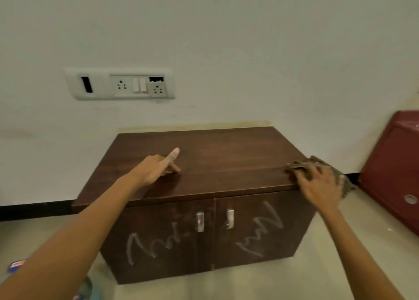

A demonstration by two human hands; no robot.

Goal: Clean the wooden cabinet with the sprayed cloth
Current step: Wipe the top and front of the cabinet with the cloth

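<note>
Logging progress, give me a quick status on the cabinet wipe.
Right hand pressing cloth on cabinet top, front right corner. Left hand bare, fingertips on the top. Chalk scribbles on both doors, unwiped. Nothing in the way.

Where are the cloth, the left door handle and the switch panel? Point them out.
cloth [301, 165]: head view, bunched part left of the fingers.
left door handle [200, 221]: head view, middle of the metal pull.
switch panel [120, 83]: head view, left socket face.

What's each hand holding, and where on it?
Right hand presses the cloth from above, palm over its middle, at the wooden cabinet top's front right corner. Left hand holds nothing; fingertips rest on the top.
</note>
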